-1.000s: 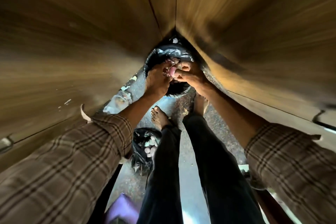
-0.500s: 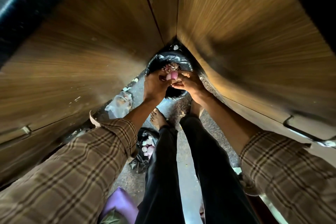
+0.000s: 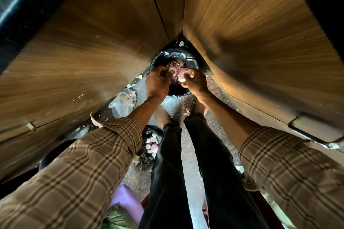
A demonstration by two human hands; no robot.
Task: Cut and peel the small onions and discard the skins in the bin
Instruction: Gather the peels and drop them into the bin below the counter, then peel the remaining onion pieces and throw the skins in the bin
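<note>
Over the black-lined bin (image 3: pixel 188 59), a small pink onion (image 3: pixel 179 74) is pinched between both hands, left hand (image 3: pixel 157 82) and right hand (image 3: pixel 195 81), fingers curled around it mid-peel. Skins (image 3: pixel 176 64) already lie inside the bin. Nearer, a black bag (image 3: pixel 149 160) on the floor holds peeled onions (image 3: pixel 151 146), suggesting work well underway.

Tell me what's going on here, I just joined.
A person sits on the floor and peels a small onion with both hands over a bin lined with a black bag. The left hand and right hand both pinch at the onion, pulling skin off. Skins already lie in the bin. Beside the left leg, a second black bag holds peeled onions.
</note>
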